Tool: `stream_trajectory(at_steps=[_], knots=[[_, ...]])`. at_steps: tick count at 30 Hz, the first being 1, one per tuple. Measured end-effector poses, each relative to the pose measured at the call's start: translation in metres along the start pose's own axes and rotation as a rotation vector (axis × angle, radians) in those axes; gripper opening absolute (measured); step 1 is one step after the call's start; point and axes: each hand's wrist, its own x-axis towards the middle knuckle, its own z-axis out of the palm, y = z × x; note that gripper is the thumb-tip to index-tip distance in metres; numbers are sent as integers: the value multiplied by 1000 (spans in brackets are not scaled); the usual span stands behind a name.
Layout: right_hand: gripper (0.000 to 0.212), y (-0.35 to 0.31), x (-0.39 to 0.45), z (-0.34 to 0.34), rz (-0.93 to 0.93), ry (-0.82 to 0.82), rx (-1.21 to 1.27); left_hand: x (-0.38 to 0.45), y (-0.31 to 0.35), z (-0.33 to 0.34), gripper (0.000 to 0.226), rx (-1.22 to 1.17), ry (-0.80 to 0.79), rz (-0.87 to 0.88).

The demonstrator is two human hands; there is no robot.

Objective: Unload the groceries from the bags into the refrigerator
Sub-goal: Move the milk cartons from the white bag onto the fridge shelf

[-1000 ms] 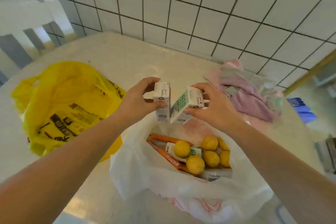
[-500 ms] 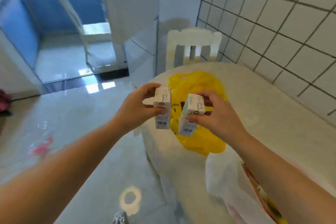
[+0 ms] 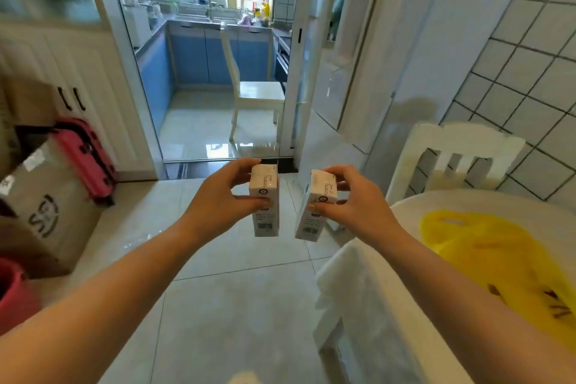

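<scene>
— What was seen, from the biggest thing down?

— A white-covered table [image 3: 374, 305] was seen at the right, with a yellow plastic bag [image 3: 486, 252] lying flat on it. A white chair [image 3: 452, 156] was set against the tiled wall behind the table, and a second white chair [image 3: 249, 90] was seen past the glass door, in the kitchen with blue cabinets. At the left, a cardboard box [image 3: 46, 212] and a pink suitcase [image 3: 87, 156] were placed by the white cupboard.

— And the cartons?

— Two small white drink cartons were held upright over the tiled floor, just beside each other but apart. The left carton [image 3: 265, 199] was gripped near its top by the left hand [image 3: 218, 196], thumb and fingers curled round it. The right carton [image 3: 316, 206], tilted slightly, was pinched the same way by the right hand [image 3: 355, 206].
</scene>
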Motion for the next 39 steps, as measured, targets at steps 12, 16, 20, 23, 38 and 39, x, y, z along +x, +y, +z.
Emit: stream_trajectory(at_steps=[12,16,20,23,38,39], knots=[[48,-15,216,84,23,51,23,195,-108,-99,57,7,19,22],[47,8,310,97,22,91,87,283,-144,-108,58,1,31,12],[47,36,413,100,32,155,140,385,-167,-118,60,46,14,16],[49,53,486,97,41,209,155,461,-175,-122,58,43,27,28],[48,161,737,52,191,474,134,807,-248,-62,56,-114,-213,137],[48,167,752,44,206,508,129,833,-247,-56,56,-133,-240,154]])
